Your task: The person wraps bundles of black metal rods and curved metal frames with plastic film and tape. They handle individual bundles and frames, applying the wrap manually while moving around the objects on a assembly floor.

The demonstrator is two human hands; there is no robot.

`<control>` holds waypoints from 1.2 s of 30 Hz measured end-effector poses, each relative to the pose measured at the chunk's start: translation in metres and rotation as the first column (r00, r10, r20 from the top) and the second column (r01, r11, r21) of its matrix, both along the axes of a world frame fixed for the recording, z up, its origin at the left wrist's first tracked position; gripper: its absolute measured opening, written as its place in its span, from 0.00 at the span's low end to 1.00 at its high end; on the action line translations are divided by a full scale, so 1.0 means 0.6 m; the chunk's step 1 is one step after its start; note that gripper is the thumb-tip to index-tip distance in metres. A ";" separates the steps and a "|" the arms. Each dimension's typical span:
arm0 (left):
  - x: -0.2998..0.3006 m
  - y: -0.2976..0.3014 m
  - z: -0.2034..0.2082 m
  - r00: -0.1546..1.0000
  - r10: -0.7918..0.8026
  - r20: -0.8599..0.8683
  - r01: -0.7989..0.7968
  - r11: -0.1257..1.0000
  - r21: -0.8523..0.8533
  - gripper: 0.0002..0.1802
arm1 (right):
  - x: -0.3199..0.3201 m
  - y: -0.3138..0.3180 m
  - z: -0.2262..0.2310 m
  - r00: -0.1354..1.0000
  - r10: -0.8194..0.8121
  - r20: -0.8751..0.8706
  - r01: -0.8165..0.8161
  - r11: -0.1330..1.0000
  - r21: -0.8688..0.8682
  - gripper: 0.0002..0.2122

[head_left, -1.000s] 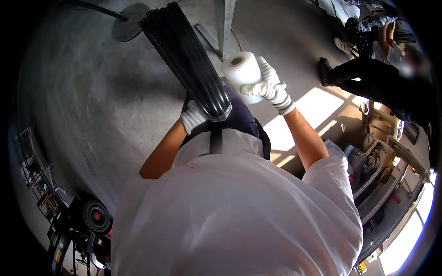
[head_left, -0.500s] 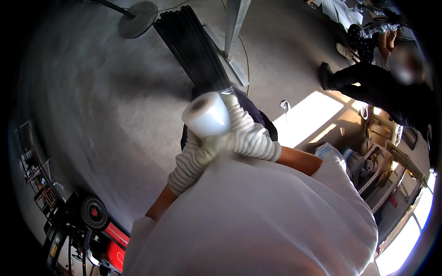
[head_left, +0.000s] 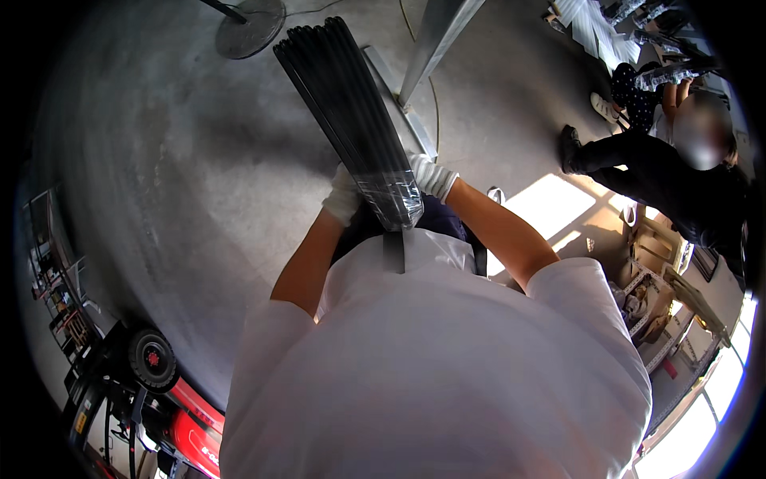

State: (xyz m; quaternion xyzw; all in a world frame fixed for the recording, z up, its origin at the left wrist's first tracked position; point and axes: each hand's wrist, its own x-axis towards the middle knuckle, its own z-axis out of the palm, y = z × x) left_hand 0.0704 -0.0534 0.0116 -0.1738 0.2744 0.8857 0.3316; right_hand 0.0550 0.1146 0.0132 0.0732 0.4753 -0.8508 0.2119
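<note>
A bundle of long black tubes (head_left: 343,96) slants away from my waist, its near end wrapped in shiny clear film (head_left: 391,195). A dark flat strip (head_left: 394,251) lies below that end, against my white shirt. My left hand (head_left: 343,195), in a whitish knit glove, is at the bundle's left side. At the right side, beside the wrapped part, is my right hand (head_left: 432,176) in a matching glove with a striped cuff. The fingers of both hands are hidden behind the bundle. The film roll is out of sight.
A metal post (head_left: 435,52) on a flat foot stands beyond the bundle. A round base (head_left: 251,30) is at the far left. Red wheeled equipment (head_left: 191,435) stands lower left. A person in black (head_left: 638,156) and shelving (head_left: 662,319) are to the right.
The white film roll, above the bundle's near end before, has gone from sight. My hands, close together then, are now on opposite sides of the bundle, and the wrapped end shows.
</note>
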 end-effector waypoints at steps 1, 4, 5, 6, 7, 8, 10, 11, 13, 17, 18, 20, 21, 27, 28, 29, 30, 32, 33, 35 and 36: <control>-0.022 0.018 -0.018 0.997 -0.062 -0.041 0.061 0.998 -0.035 0.28 | -0.003 0.004 0.000 0.999 -0.043 -0.005 0.042 0.998 -0.053 0.17; -0.085 0.050 -0.041 0.941 -0.271 -0.202 0.225 0.948 -0.225 0.26 | -0.013 0.044 0.025 0.989 -0.104 0.103 0.126 0.962 -0.244 0.26; -0.105 0.059 -0.044 0.903 -0.348 -0.252 0.268 0.914 -0.303 0.26 | -0.020 0.065 0.042 0.984 -0.103 0.145 0.128 0.975 -0.179 0.28; -0.112 0.065 -0.045 0.863 -0.412 -0.294 0.291 0.879 -0.377 0.26 | -0.020 0.079 0.053 0.987 -0.091 0.134 0.118 0.971 -0.207 0.29; -0.120 0.075 -0.043 0.820 -0.463 -0.337 0.290 0.843 -0.452 0.25 | -0.028 0.096 0.066 0.990 -0.081 0.112 0.106 0.967 -0.234 0.31; -0.117 0.085 -0.045 0.783 -0.504 -0.364 0.275 0.806 -0.525 0.25 | -0.033 0.112 0.086 0.997 -0.017 0.073 0.029 0.986 -0.161 0.32; -0.096 0.097 -0.046 0.712 -0.572 -0.408 0.187 0.714 -0.675 0.24 | -0.043 0.151 0.088 0.991 0.134 0.009 -0.134 0.991 -0.019 0.33; -0.084 0.098 -0.043 0.690 -0.594 -0.414 0.135 0.668 -0.732 0.23 | -0.049 0.165 0.089 0.981 0.193 -0.030 -0.192 0.981 0.037 0.34; -0.060 0.099 -0.039 0.683 -0.604 -0.411 0.051 0.600 -0.798 0.23 | -0.052 0.187 0.137 0.950 0.309 -0.048 -0.306 0.950 0.062 0.39; -0.046 0.094 -0.030 0.713 -0.577 -0.397 -0.012 0.557 -0.831 0.21 | -0.051 0.195 0.160 0.933 0.341 0.114 -0.338 0.940 -0.049 0.40; -0.051 0.094 -0.029 0.718 -0.571 -0.398 -0.019 0.556 -0.831 0.20 | -0.050 0.193 0.161 0.923 0.349 0.161 -0.330 0.934 -0.135 0.39; -0.059 0.093 -0.027 0.728 -0.564 -0.390 -0.030 0.542 -0.840 0.20 | -0.045 0.180 0.168 0.952 0.279 0.130 -0.257 0.953 -0.159 0.39; -0.063 0.093 -0.027 0.733 -0.560 -0.385 -0.033 0.536 -0.843 0.19 | -0.040 0.170 0.174 0.963 0.242 0.116 -0.220 0.960 -0.172 0.38; -0.067 0.056 0.051 0.889 -0.339 -0.307 -0.083 0.541 -0.837 0.17 | -0.028 0.170 0.246 0.994 -0.080 0.075 0.047 0.928 0.369 0.35; -0.055 0.043 0.088 0.930 -0.235 -0.284 -0.095 0.591 -0.801 0.16 | -0.025 0.170 0.273 0.990 -0.100 0.104 0.064 0.948 0.311 0.35; -0.029 0.021 0.150 0.956 -0.142 -0.256 -0.108 0.641 -0.760 0.16 | -0.026 0.165 0.309 0.987 -0.091 0.133 0.058 0.971 0.233 0.35; -0.006 0.007 0.190 0.970 -0.089 -0.229 -0.100 0.709 -0.698 0.15 | -0.022 0.151 0.337 0.987 -0.096 0.133 0.064 0.972 0.227 0.36; 0.019 -0.004 0.296 0.975 -0.110 -0.194 -0.022 0.820 -0.572 0.10 | -0.012 0.081 0.377 0.990 -0.103 0.100 0.077 0.969 0.235 0.37; 0.015 -0.009 0.349 0.979 -0.199 -0.039 0.157 0.868 -0.471 0.16 | -0.012 0.045 0.392 0.997 -0.068 0.048 0.051 0.956 0.289 0.37; 0.033 0.009 0.358 0.951 -0.098 -0.294 -0.104 0.794 -0.599 0.24 | -0.005 -0.036 0.422 0.997 -0.008 0.080 -0.021 0.933 0.359 0.36; 0.027 0.001 0.366 0.978 -0.014 -0.208 -0.111 0.807 -0.579 0.28 | 0.003 -0.059 0.404 0.983 0.138 -0.120 -0.045 0.818 0.573 0.37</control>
